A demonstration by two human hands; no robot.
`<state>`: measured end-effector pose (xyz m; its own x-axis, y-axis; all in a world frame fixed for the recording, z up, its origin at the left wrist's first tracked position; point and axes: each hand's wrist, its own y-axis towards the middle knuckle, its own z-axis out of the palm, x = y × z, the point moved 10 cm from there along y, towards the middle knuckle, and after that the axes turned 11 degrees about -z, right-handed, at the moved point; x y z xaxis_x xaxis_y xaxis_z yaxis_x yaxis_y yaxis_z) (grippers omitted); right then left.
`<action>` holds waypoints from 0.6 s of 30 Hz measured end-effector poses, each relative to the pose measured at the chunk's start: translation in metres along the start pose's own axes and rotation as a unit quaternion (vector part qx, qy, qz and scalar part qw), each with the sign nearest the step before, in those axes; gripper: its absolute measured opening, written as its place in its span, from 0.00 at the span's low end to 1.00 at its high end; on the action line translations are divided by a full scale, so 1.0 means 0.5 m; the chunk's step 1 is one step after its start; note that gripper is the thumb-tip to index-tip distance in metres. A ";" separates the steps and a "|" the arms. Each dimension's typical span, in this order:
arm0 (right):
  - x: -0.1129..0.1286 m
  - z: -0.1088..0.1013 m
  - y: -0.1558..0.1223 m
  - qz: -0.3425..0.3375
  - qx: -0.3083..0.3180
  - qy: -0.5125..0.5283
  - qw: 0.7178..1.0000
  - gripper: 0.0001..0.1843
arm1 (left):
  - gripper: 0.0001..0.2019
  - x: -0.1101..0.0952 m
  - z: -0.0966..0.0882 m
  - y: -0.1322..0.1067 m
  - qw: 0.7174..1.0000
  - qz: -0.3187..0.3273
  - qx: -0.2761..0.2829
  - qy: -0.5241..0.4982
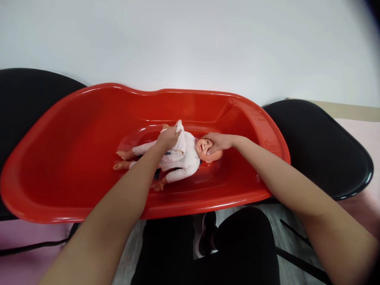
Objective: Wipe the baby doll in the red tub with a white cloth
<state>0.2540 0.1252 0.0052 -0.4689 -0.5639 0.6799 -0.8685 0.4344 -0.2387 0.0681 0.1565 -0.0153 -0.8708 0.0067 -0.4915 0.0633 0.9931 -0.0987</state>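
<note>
A baby doll (190,160) in white clothes lies on its back in a red baby bathtub (65,166), head to the right and bare feet to the left. My left hand (168,138) is closed on a white cloth (180,144) over the doll's middle. Whether that cloth is loose or part of the doll's clothing I cannot tell. My right hand (219,141) grips the doll's head from the right side, the thumb against its face. One doll arm stretches toward the near side of the tub; the other is mostly hidden behind my left hand.
Black chair seats stand under or beside the tub at the left (35,87) and right (314,146). Behind the tub rises a white wall (190,43). My legs (243,249) in black trousers are close to the tub's near rim. Pinkish matting shows at both sides.
</note>
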 end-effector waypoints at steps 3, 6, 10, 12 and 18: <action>-0.001 0.001 0.001 -0.006 0.003 -0.002 1.000 0.29 | 0.30 -0.059 0.037 -0.006 0.991 0.108 0.046 -0.057; -0.010 -0.003 0.001 0.000 -0.008 -0.021 1.000 0.30 | 0.31 -0.077 0.095 -0.016 0.986 0.143 0.085 -0.024; -0.027 -0.007 0.000 0.023 -0.019 -0.038 0.999 0.34 | 0.31 -0.065 0.134 -0.021 0.988 0.130 0.066 0.048; -0.031 -0.005 0.001 0.025 -0.016 -0.038 0.999 0.34 | 0.31 -0.055 0.140 -0.019 0.989 0.111 0.070 0.069; -0.033 -0.004 0.000 0.031 -0.014 -0.030 0.999 0.34 | 0.32 -0.019 0.119 -0.005 0.993 0.040 0.093 0.062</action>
<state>0.2622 0.1357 -0.0048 -0.5303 -0.5764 0.6217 -0.8336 0.4881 -0.2585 0.1052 0.1468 -0.0617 -0.9118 0.1105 -0.3956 0.2136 0.9502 -0.2269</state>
